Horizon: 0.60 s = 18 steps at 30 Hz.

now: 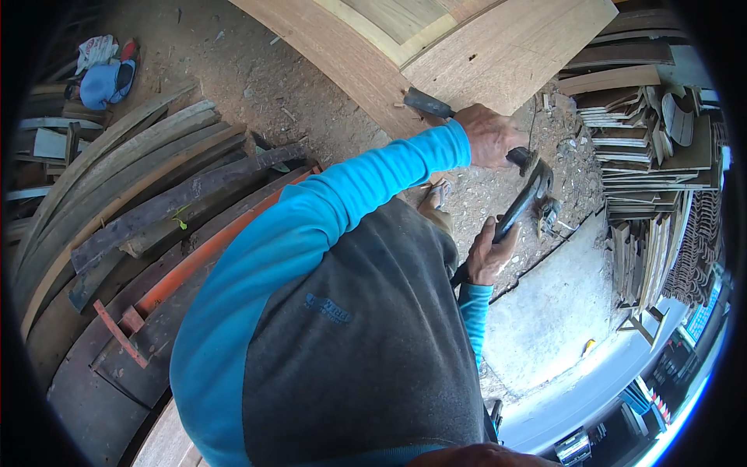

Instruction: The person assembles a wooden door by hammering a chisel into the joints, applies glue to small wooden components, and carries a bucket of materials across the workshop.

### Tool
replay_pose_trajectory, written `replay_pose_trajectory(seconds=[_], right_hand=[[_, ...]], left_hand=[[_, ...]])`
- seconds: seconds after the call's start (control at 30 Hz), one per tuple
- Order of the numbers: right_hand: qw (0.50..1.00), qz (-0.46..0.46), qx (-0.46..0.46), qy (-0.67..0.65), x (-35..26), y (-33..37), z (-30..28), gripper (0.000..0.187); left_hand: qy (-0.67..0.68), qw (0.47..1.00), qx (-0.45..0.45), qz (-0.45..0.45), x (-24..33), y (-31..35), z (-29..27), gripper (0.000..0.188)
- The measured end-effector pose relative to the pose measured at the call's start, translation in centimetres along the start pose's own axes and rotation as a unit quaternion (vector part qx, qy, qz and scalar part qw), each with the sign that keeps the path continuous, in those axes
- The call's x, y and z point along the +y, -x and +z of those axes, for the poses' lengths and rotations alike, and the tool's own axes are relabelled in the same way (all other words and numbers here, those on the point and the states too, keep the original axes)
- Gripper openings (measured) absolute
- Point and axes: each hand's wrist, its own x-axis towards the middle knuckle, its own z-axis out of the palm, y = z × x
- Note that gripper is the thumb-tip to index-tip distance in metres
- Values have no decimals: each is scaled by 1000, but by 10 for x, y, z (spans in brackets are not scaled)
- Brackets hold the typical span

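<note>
My left hand (489,136) is closed around a dark chisel-like tool (429,103), whose broad flat blade lies over the edge of a brown wooden board (354,74). The tool's black butt end pokes out on the other side of my fist. Below it, my right hand (490,253) grips the dark handle of a hammer (520,208). The hammer's curved head is right beside that butt end; whether they touch I cannot tell. A paler plank (506,58) adjoins the brown board.
Curved timbers (132,175) and an orange metal bar (206,257) lie at left. Stacked wood pieces (626,152) stand at right beside a pale concrete slab (560,303). A blue object (101,86) sits far left on the dirt. My foot (436,198) is below the boards.
</note>
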Motion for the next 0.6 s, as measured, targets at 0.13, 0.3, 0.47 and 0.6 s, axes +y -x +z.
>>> replay_pose_trajectory(seconds=[0.13,0.3,0.47,0.6], right_hand=[[972,81,127,-182,-16,-6,-9,25],[989,-12,103,-101,-9,-6,2,24],[998,-35,47,-9,10,-16,-8,29],[964,104,134,-206,-3,-26,-25,21]], left_hand=[[-22,1000,13,18,-4,1,11,40],[-39,998,-37,-13,7,-6,-1,40],[-28,999,-13,-10,4,0,-6,42],[136,973,180,-43,11,-16,-64,34]])
